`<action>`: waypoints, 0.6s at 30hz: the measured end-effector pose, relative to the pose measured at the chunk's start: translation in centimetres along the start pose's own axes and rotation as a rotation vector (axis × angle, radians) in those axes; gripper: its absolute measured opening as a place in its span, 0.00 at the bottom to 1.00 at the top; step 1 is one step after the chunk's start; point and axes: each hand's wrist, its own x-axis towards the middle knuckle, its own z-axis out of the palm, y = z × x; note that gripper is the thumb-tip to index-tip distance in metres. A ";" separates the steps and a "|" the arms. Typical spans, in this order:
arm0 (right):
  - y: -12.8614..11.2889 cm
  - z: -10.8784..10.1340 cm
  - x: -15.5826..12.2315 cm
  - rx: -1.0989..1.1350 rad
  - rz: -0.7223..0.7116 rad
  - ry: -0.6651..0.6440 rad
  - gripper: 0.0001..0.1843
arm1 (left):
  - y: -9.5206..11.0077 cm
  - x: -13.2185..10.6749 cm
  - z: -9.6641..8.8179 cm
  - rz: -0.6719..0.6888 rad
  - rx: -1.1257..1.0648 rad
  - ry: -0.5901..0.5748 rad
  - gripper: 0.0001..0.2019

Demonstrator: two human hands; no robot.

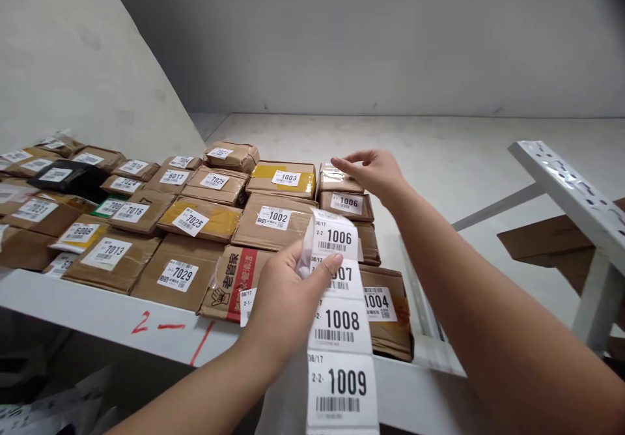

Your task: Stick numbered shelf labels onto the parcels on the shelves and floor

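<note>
My left hand is closed around a strip of white barcode labels, the thumb pressed across the 1007 label. The strip hangs down, showing 1006, 1007, 1008 and 1009. My right hand reaches to the top of the right-hand stack, fingers bent, thumb tip at the small cardboard box there. Whatever is between those fingers is hidden. Directly under that box lies a box labelled 1006. Lower in the stack is a box labelled 1004, partly behind the strip.
Several labelled cardboard boxes are stacked leftward along the white shelf, marked in red on its front edge. A black parcel lies among them. A perforated white metal upright stands at right. Behind is a pale wall.
</note>
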 end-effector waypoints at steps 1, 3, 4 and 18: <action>-0.5 -0.7 -0.8 0.043 -0.027 -0.088 0.23 | -0.1 0.2 -0.3 0.026 -0.008 -0.010 0.10; -1.5 -2.0 -2.7 0.135 -0.044 -0.337 0.24 | -0.1 1.3 -0.6 0.083 0.005 -0.024 0.10; -2.0 -2.5 -3.6 0.181 -0.027 -0.447 0.24 | 0.0 2.0 -0.6 0.109 0.019 -0.031 0.10; 1.7 0.2 1.5 -0.233 -0.068 0.161 0.06 | -0.7 -1.0 0.5 -0.190 -0.004 -0.079 0.12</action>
